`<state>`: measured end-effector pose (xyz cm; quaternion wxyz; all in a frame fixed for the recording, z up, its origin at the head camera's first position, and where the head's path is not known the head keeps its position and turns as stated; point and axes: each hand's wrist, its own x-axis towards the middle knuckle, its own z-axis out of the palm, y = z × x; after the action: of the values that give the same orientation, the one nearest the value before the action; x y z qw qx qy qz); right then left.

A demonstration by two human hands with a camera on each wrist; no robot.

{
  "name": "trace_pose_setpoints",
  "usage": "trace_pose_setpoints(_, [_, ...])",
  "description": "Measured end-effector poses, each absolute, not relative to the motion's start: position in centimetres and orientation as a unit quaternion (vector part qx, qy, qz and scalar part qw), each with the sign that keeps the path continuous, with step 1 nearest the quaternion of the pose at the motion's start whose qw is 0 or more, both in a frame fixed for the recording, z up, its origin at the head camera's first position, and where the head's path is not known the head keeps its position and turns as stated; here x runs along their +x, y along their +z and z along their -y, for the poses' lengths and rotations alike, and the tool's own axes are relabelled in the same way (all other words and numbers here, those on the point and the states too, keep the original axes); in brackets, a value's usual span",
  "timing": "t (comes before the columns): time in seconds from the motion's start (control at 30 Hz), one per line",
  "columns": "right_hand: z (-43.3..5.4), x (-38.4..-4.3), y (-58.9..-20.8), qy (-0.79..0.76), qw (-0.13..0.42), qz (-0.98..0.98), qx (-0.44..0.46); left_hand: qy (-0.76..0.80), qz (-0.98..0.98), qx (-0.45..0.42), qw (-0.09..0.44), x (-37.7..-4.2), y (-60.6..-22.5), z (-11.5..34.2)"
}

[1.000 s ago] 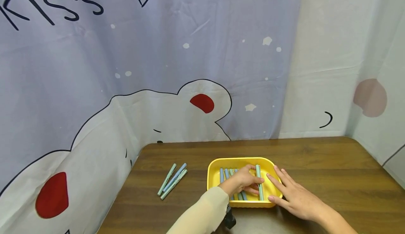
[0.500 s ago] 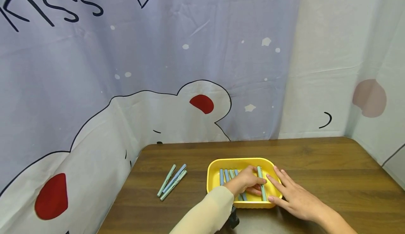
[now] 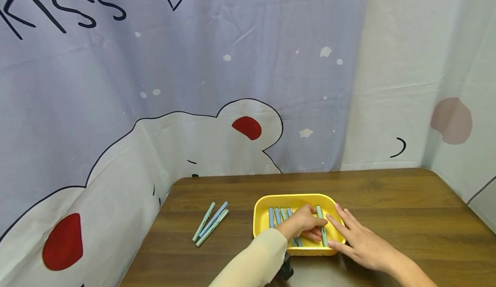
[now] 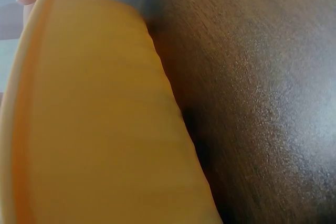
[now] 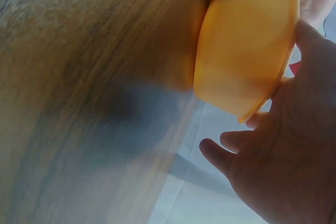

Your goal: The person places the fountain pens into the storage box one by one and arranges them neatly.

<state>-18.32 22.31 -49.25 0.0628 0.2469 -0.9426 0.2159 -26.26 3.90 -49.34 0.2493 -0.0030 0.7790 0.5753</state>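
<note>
In the head view, my left hand reaches into a yellow tray. Its thumb lies across a pale green pen at the tray's right side, with the other fingers bent beside it; their contact with the pen is partly hidden. More green and blue pens lie side by side on the tray's left, some covered by the left hand and sleeve. My right hand rests with spread fingers on the tray's right rim. In the right wrist view its fingers extend past the tray's outer wall.
Three pens, two green and one blue, lie in a loose bundle on the wooden table left of the tray. A printed cloth hangs behind the table. Part of a black object shows beneath the left forearm.
My left hand and the green pen have shifted slightly right and toward the tray's near side. My right hand has stayed at the right rim. The loose pens on the table have not moved.
</note>
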Motion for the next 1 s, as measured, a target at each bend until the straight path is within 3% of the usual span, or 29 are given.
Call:
trace_pose_setpoints(0.63, [-22.2,-18.3,-49.2,0.209,0.077,0.942,0.250,0.574,-0.762,0.094,0.285,-25.4,-45.3,1.5])
trace_pose_setpoints(1.0, [-22.2,-18.3,-49.2,0.203,0.075,0.943,0.252,0.571,-0.762,0.162,0.257,-24.3,-42.5,7.6])
